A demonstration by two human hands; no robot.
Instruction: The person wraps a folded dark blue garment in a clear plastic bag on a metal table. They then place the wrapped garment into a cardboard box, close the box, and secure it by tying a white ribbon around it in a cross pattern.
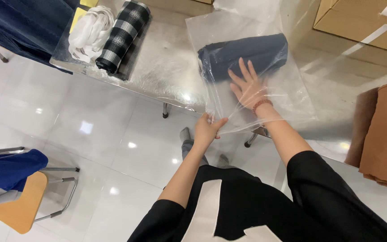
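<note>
A clear plastic bag (287,85) lies on the metal table (162,67) and hangs over its near edge. Inside it sits a folded dark navy cloth (247,53). My left hand (208,130) pinches the bag's open edge below the table edge. My right hand (247,87) is inside the bag, fingers spread flat, its fingertips touching the navy cloth. A red bead bracelet (262,104) circles that wrist.
A black-and-white checked cloth roll (122,36) and a white fabric bundle (90,31) lie at the table's left end. Brown and pink folded cloths (384,134) sit at right. Cardboard boxes (363,20) stand behind. A chair with blue cloth (10,175) stands on the tiled floor at left.
</note>
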